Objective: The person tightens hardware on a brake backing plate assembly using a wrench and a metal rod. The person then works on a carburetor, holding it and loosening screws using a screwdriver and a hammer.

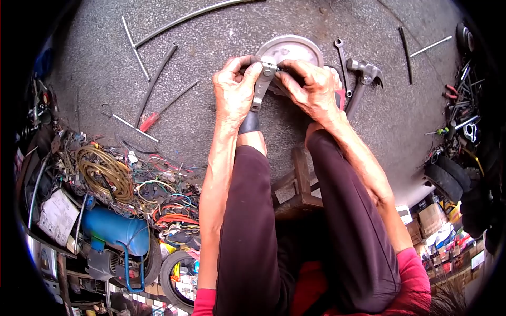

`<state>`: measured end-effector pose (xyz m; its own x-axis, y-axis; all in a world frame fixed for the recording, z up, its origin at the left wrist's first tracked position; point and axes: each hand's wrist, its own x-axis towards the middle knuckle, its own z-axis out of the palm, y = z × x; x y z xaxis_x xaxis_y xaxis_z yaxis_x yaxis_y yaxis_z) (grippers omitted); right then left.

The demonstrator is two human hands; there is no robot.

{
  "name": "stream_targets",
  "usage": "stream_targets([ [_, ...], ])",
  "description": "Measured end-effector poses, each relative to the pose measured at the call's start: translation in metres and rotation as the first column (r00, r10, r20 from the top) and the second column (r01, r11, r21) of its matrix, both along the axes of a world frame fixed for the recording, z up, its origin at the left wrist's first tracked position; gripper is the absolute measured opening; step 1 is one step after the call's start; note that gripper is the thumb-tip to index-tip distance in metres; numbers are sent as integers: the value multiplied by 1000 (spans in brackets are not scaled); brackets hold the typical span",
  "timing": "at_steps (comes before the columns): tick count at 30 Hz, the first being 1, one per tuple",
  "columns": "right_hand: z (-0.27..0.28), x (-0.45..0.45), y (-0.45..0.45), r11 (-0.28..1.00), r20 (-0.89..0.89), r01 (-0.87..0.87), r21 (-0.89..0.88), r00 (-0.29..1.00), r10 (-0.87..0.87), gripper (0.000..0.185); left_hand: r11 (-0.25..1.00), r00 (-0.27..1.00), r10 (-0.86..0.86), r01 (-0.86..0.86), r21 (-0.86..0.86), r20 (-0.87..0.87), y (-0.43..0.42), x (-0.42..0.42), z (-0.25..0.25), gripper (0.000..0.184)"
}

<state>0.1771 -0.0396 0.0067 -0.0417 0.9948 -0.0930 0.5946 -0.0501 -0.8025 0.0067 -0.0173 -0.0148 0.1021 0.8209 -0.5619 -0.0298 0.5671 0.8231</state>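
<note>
Left grip (pixel 235 87): thumb and fingers pinching a flat grey metal bar (pixel 261 89), lower end pointing back. Right grip (pixel 312 89): fingertips bunched at the bar's upper end; whether anything is pinched there, cannot tell. Just beyond both grips: round metal dish (pixel 303 50). Right of right grip: wrench (pixel 344 66), then claw hammer (pixel 363 79). Left of left grip: red-handled tool (pixel 150 122); farther, T-handled rod (pixel 136 48). Well behind, left: blue tank (pixel 118 230).
</note>
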Motion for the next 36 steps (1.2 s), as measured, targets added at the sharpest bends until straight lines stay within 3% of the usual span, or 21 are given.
stream_targets([
  [4, 5, -1, 5, 1000, 67, 13, -25, 998, -11, 20, 995, 995, -50, 57, 80, -88, 3, -1, 0, 21],
  [12, 4, -2, 0, 995, -31, 77, -67, 996, -79, 22, 993, 991, -37, 51, 108, -126, 3, 1, 3, 16],
  [15, 8, 10, 2, 980, 193, 184, 78, 961, -196, 32, 998, 993, 6, 1, 61, -116, 0, 4, 6, 17],
  [19, 12, 23, 10, 971, 459, 232, -58, 870, -181, 48, 999, 989, 51, -50, 9, -137, -3, 5, 10, 22],
  [23, -7, 35, 9, 947, 329, 215, -237, 935, -130, 49, 995, 960, -20, 47, 93, -278, -3, 5, 15, 33],
  [26, -7, 37, 10, 959, 328, 196, -206, 937, -121, 49, 890, 751, -161, 391, 235, -641, -2, 10, 30, 40],
  [27, -4, 39, 12, 963, 326, 191, -189, 937, -122, 47, 875, 727, -137, 407, 262, -673, -5, 13, 28, 47],
  [30, -3, 55, 10, 952, 345, 275, -137, 914, -215, 45, 775, 692, -42, 478, 414, -721, -10, 13, 19, 46],
  [32, -8, 71, 2, 943, 379, 317, -98, 889, -259, 42, 767, 685, -41, 488, 417, -727, -14, 13, 16, 45],
  [36, -4, 88, -19, 927, 591, 329, -179, 790, -166, 34, 766, 664, -59, 509, 393, -746, -17, 14, 17, 44],
])
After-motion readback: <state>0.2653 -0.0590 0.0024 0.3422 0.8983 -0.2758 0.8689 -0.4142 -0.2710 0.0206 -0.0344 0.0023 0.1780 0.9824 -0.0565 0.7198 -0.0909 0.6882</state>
